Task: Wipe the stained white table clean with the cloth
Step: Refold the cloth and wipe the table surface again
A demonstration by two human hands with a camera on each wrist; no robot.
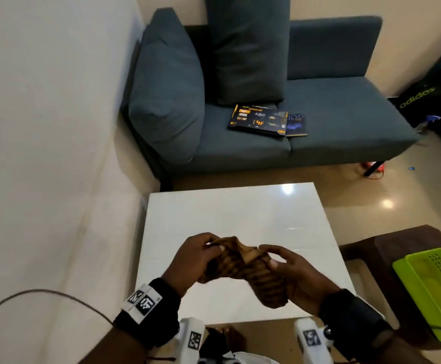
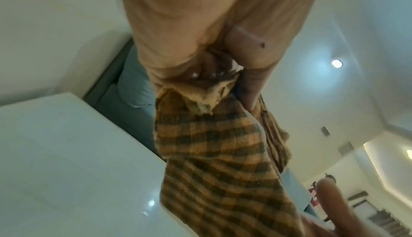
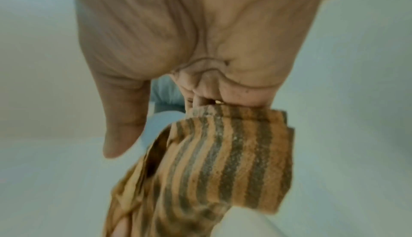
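Note:
An orange-and-brown checked cloth hangs bunched between both hands, lifted above the near part of the glossy white table. My left hand pinches its left end with curled fingers; in the left wrist view the cloth hangs down from that grip. My right hand grips the right end, and in the right wrist view the curled fingers hold the folded cloth while the thumb sticks out free. No stain shows plainly on the table top from here.
A teal sofa with cushions and a dark box stands beyond the table. A white wall runs along the left. At the right, a brown stool carries a green tray. Tan floor surrounds the table.

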